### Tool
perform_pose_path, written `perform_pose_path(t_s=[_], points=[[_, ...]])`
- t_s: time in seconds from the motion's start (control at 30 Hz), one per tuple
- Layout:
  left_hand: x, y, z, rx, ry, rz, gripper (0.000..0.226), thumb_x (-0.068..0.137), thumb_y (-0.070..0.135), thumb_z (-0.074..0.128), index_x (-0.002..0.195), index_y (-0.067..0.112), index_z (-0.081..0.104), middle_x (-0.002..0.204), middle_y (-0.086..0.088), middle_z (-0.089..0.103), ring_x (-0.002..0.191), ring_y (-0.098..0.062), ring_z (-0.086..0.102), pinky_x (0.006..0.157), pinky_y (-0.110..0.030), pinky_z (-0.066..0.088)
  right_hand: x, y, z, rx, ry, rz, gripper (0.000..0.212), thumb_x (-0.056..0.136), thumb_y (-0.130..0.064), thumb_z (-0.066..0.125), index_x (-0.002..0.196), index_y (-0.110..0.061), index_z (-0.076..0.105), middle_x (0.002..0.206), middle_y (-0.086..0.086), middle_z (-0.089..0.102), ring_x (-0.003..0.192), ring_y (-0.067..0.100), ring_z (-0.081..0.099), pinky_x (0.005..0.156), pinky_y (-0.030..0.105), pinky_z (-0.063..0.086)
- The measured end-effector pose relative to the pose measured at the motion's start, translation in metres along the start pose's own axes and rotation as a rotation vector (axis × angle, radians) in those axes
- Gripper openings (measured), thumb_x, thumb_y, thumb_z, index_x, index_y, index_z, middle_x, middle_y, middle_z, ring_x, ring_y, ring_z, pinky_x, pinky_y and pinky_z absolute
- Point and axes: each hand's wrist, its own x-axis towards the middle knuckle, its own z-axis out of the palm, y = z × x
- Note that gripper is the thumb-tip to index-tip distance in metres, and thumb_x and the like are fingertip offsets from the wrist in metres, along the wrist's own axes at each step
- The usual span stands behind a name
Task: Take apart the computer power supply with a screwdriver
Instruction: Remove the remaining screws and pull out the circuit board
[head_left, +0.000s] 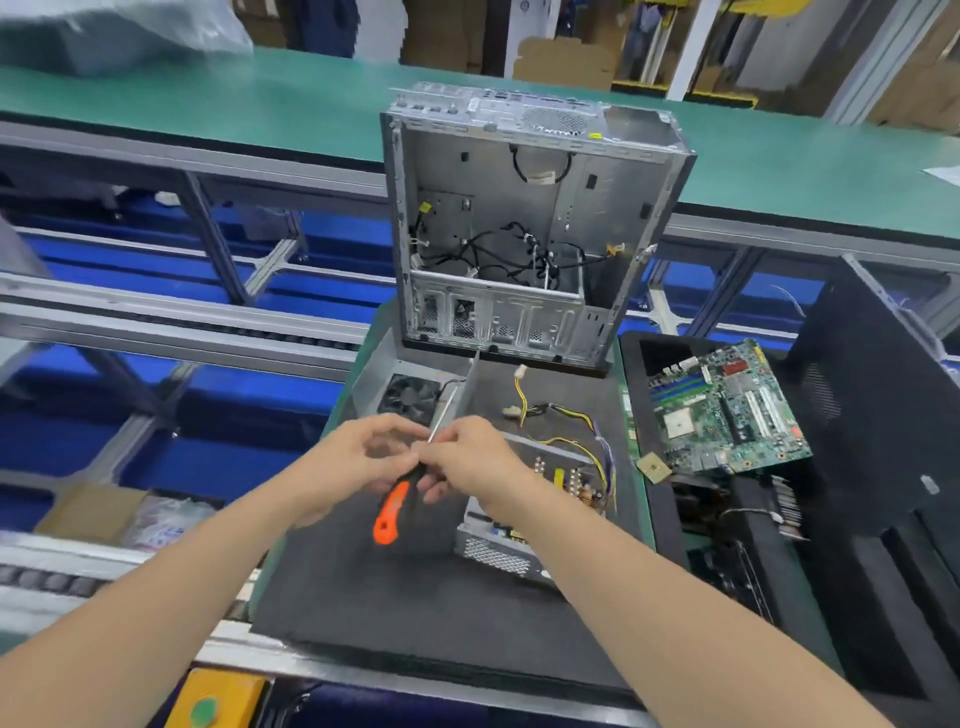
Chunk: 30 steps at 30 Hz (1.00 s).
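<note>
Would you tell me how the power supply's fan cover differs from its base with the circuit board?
The fan cover carries a black fan; the base holds a circuit board trailing yellow wires. The fan cover lies farther off, leftward; the base lies nearer, rightward. Both are grey metal on the dark mat.

One head-worn view — forward and down, close over the desk (640, 519); left hand (363, 457) and right hand (467, 462) enter from 7 and 5 o'clock.
</note>
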Motion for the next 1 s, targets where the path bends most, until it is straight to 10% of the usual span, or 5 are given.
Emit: perform_pose_path(t_s=[0.3,0.6,0.77,1.0], points=[[-0.024,-0.065,0.014,0.567,0.052,-0.113,0.034,0.078,0.018,0.08,0.105,0.036,0.071,0.086,0.014,0.076,0.068,0.01,0.063,0.07,-0.014,0.046,0.005,0.01,0.039,-0.717,-0.06,0.106,0.024,0.082,-0.015,0.078,0.098,0.001,0.07,0.101,0.017,0.075,0.098,0.026,0.073,0.086,0.036,0.061],[0.005,-0.052,0.033,0.844,0.038,-0.068,0.021,0.081,0.024,0.074,0.098,0.032,0.065,0.091,0.012,0.06,0.085,-0.008,0.06,0.074,-0.024,0.048,-0.016,-0.006,-0.055,-0.768,0.163,0.086,0.026,0.092,-0.019,0.059,0.08,-0.002,0.073,0.069,0.008,0.076,0.054,0.015,0.071,0.07,0.033,0.064],[0.035,-0.005,0.057,0.674,0.175,0.217,0.009,0.091,0.024,0.069,0.091,0.033,0.067,0.08,0.016,0.068,0.071,0.004,0.062,0.068,-0.014,0.046,-0.034,0.014,-0.105,-0.94,0.389,0.124,0.03,0.09,-0.033,0.061,0.08,-0.005,0.067,0.084,0.012,0.07,0.077,0.03,0.068,0.069,0.036,0.06],[0.07,0.019,0.114,0.643,0.012,0.14,0.017,0.093,0.019,0.065,0.103,0.027,0.055,0.09,0.009,0.07,0.079,-0.002,0.063,0.061,-0.017,0.042,-0.044,0.068,-0.117,-1.078,0.326,0.313,0.068,0.087,-0.075,0.048,0.087,-0.008,0.058,0.097,0.012,0.063,0.087,0.032,0.065,0.073,0.036,0.053]])
